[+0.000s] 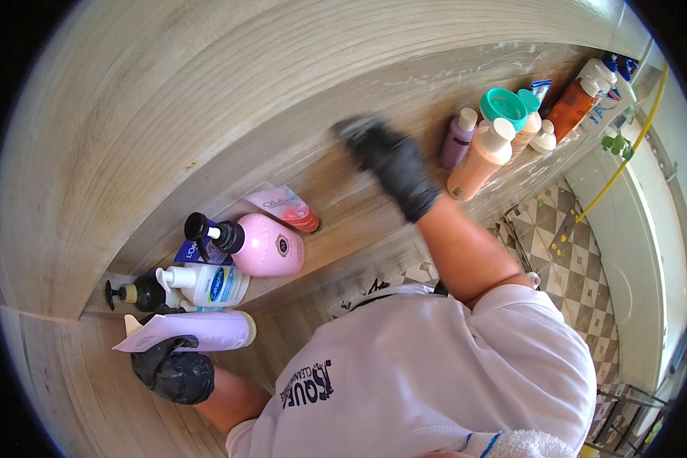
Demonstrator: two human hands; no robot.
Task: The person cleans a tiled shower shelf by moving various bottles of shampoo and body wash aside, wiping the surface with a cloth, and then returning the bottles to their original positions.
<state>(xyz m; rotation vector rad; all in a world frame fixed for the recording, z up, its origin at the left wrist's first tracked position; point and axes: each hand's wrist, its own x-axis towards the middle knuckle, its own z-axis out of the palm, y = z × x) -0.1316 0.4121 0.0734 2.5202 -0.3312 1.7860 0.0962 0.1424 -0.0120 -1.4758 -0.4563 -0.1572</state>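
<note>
My left hand (174, 369), in a black glove, grips a lilac bottle (220, 330) at the left end of a wood-look tiled niche. Beside it on the ledge stand a white Cetaphil pump bottle (220, 285) and a dark pump bottle (147, 292). Farther right are a pink pump bottle (269, 245) and a pink Olay tube (286, 207). My right hand (386, 157), also in a black glove, is blurred in front of the niche's back wall (297, 151), between the two groups of bottles. Whether it holds anything cannot be told.
Right of my right hand stand a peach bottle (478, 163), a purple bottle (458, 140), a teal-topped container (502, 109) and an orange pump bottle (572, 109). A yellow hose or cord (624, 163) hangs over the patterned floor (584, 269) near a white tub-like edge (624, 252).
</note>
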